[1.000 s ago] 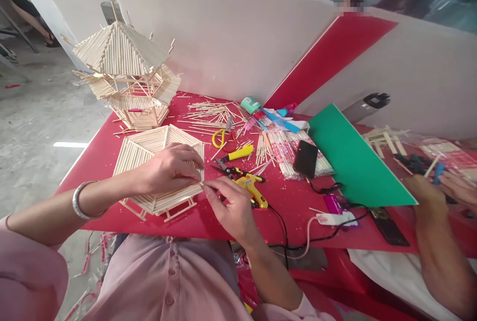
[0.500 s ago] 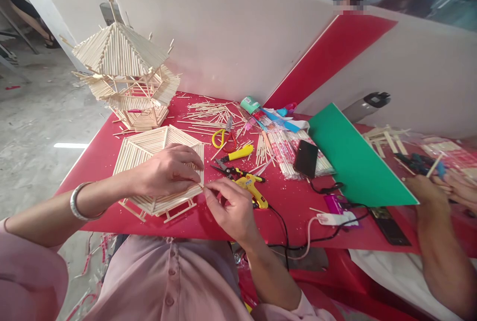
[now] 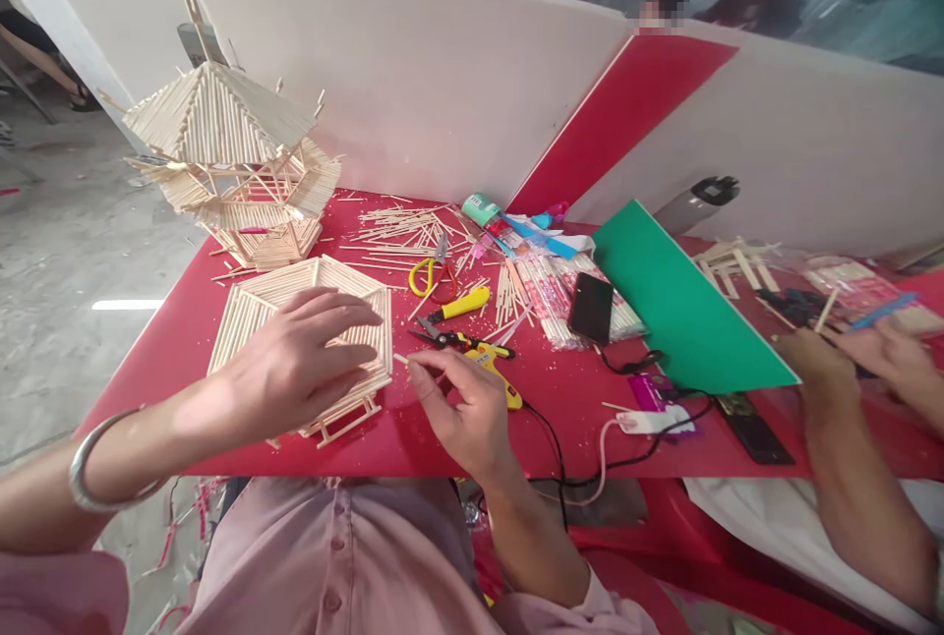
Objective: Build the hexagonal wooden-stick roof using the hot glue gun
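Observation:
A six-sided platform of thin wooden sticks [image 3: 243,316] lies in front of me on the red table, with short stick legs or rails along its near side. Over its near half hovers my left hand [image 3: 302,360], fingers spread and holding nothing visible. To the right of the platform, my right hand [image 3: 461,409] pinches a short wooden stick [image 3: 401,359] between thumb and forefinger, its pale end pointing left. The stick is apart from the platform. My left hand hides much of the platform's middle and near left corner.
A stick-built pavilion [image 3: 221,124] stands at back left. Scissors [image 3: 434,276], a yellow-handled cutter [image 3: 461,305], pliers [image 3: 442,335] and a yellow glue gun [image 3: 508,384] lie right of the platform. Further right are a phone [image 3: 591,309], a green board [image 3: 685,301] and another person's hands [image 3: 818,370].
My left hand has lifted and opened, drawing back left from the platform's right corner. My right hand has come away from that corner with the stick. The view has shifted slightly.

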Demonstrator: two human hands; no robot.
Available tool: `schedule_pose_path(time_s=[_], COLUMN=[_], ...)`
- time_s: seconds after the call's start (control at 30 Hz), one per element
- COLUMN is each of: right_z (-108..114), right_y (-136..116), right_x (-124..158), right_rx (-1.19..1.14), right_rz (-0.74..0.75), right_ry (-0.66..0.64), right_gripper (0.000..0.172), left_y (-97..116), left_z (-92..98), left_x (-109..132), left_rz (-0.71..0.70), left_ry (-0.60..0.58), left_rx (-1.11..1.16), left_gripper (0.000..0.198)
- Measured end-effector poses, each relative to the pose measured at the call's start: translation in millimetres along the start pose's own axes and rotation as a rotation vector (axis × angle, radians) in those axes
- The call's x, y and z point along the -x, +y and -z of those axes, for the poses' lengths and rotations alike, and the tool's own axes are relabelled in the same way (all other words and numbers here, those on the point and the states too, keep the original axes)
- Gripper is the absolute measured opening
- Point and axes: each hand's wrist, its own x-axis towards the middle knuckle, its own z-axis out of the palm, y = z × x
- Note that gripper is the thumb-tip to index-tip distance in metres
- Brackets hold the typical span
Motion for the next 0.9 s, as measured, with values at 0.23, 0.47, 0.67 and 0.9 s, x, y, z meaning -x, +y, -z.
schedule_pose_path(time_s=[0.23, 0.47, 0.67, 0.9], right_z=[-22, -38, -61, -88], right_y=[23, 35, 37, 41], right_x=[35, 76, 78, 53], right_rx=[0.246, 0.43, 0.603, 0.747], right_rz=[-0.013, 0.111, 0.108, -0.102], right_ry=[0.203, 0.193, -0.032, -0.328], right_gripper=[0.017, 0.015, 0.019, 0.017], left_y=[78, 65, 54, 39], left_z=[-41.2, -128.4, -128.6, -121.2], left_x=[47, 67, 92, 106], left_rz=[0.042, 0.333, 0.444, 0.401], left_ry=[-0.231, 0.015, 0.095, 0.157], left_rx=[0.415, 0.43, 0.303, 0.13], left_gripper=[0.024, 0.024, 0.022, 0.029])
